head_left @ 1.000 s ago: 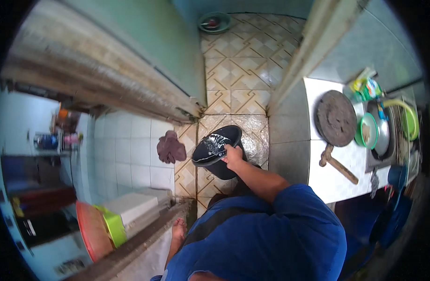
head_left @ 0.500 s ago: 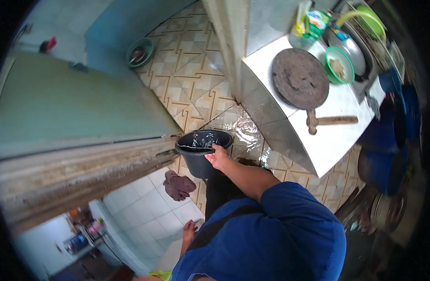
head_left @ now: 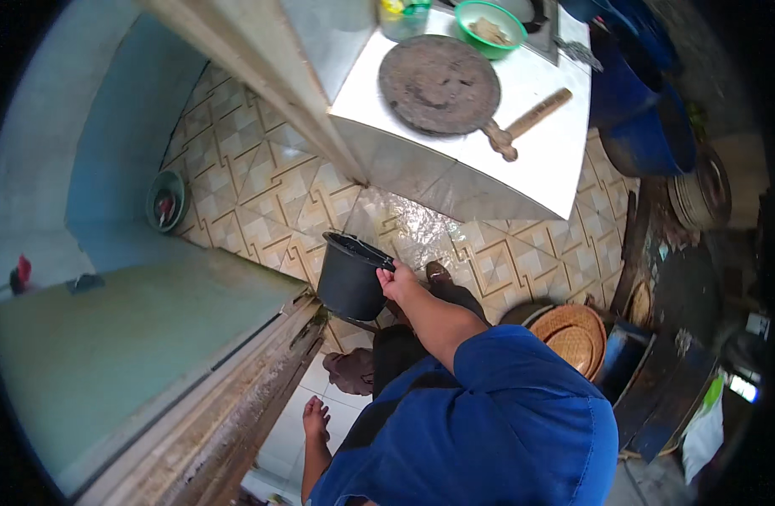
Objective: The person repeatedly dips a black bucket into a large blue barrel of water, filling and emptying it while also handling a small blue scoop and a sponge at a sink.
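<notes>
Round black bucket (head_left: pixel 350 285), tilted, in the right hand (head_left: pixel 396 280)

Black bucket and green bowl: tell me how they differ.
The black bucket is large and deep; the green bowl is smaller and shallower. The right hand grips the bucket's rim, while neither hand touches the bowl. The bowl shows pale, beige contents; the bucket's inside is mostly hidden. Both are round and open-topped.

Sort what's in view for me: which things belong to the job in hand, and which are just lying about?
In use, it seems:
black bucket
right hand, gripping it

Just lying about:
round brown slab, hammer-like wooden tool, green bowl, all on the white counter
purplish cloth, greenish basin, both on the floor
</notes>
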A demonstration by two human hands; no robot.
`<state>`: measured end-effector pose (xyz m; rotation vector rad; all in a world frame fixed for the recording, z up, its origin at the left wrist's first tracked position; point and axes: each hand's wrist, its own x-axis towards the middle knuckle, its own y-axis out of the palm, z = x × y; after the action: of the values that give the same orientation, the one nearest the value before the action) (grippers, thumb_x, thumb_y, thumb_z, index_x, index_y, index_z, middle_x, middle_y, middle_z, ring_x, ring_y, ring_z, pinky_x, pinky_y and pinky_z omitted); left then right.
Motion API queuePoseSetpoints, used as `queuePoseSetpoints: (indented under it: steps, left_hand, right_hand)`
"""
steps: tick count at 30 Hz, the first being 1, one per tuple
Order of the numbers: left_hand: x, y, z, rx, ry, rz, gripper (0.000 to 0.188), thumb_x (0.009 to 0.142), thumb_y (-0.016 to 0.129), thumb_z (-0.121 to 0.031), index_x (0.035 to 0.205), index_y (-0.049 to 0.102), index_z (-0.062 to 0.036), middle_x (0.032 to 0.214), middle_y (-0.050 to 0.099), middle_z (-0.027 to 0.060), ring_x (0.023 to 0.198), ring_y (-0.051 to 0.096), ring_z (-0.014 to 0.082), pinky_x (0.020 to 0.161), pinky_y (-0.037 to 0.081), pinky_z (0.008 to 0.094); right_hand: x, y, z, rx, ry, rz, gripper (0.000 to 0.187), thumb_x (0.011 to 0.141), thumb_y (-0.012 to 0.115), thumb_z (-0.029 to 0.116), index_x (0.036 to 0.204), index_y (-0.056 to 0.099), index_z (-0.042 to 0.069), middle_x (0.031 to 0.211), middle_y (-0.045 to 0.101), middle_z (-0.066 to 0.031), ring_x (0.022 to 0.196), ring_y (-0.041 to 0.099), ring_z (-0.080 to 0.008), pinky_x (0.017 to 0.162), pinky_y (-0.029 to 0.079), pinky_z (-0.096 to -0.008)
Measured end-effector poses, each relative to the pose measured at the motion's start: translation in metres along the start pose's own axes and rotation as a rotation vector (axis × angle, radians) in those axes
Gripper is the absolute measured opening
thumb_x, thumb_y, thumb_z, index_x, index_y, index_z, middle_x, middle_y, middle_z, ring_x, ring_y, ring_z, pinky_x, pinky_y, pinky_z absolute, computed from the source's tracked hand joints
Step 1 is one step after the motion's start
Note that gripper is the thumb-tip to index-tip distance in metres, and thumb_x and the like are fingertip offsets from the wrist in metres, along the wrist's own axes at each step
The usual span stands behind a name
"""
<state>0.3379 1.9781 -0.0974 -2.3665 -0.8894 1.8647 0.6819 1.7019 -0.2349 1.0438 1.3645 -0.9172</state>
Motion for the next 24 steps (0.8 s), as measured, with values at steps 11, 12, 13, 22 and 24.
queuePoseSetpoints:
  steps: [11,12,13,22,24]
  left_hand:
    - [0.014,0.062,-0.095,0.242,0.218,0.176,0.044,0.089,0.059,-0.036,0.126,0.051,-0.0150,0.113,0.056,0.0011,0.101,0.054,0.0202,0.086,0.041,0.0397]
    - [0.009,0.069,-0.097,0.258,0.185,0.193,0.042,0.088,0.061,-0.032,0.125,0.052,-0.0143,0.114,0.057,0.0010,0.102,0.054,0.0189,0.090,0.040,0.0363]
    - [0.015,0.073,-0.096,0.278,0.205,0.219,0.041,0.088,0.062,-0.031,0.125,0.053,-0.0132,0.113,0.058,0.0009,0.102,0.054,0.0175,0.090,0.040,0.0340]
    - [0.037,0.140,-0.095,0.492,0.523,0.432,0.022,0.084,0.066,-0.038,0.095,0.057,-0.0211,0.081,0.054,-0.0072,0.071,0.051,0.0101,0.066,0.043,0.0282]
    - [0.029,0.165,-0.105,0.546,0.478,0.464,0.021,0.084,0.066,-0.036,0.095,0.057,-0.0214,0.083,0.054,-0.0077,0.072,0.051,0.0106,0.066,0.043,0.0288]
  right_hand:
    - [-0.028,-0.086,0.135,0.217,-0.165,-0.114,0.016,0.090,0.058,0.022,0.097,0.058,0.007,0.084,0.053,-0.0088,0.064,0.050,-0.0170,0.059,0.058,-0.0306]
    - [-0.032,-0.100,0.151,0.224,-0.212,-0.099,0.015,0.090,0.058,0.022,0.098,0.058,0.008,0.085,0.053,-0.0085,0.064,0.050,-0.0172,0.059,0.058,-0.0312]
    - [-0.036,-0.116,0.167,0.235,-0.259,-0.084,0.015,0.090,0.057,0.021,0.100,0.058,0.010,0.086,0.054,-0.0083,0.065,0.051,-0.0175,0.059,0.057,-0.0319]
    - [-0.126,-0.243,0.305,-0.036,-0.595,-0.194,0.032,0.088,0.064,0.023,0.108,0.054,0.001,0.092,0.057,-0.0122,0.064,0.056,-0.0204,0.050,0.056,-0.0327]
    - [-0.127,-0.276,0.329,-0.171,-0.696,-0.273,0.033,0.086,0.066,0.023,0.106,0.053,0.001,0.092,0.058,-0.0100,0.063,0.057,-0.0196,0.049,0.055,-0.0326]
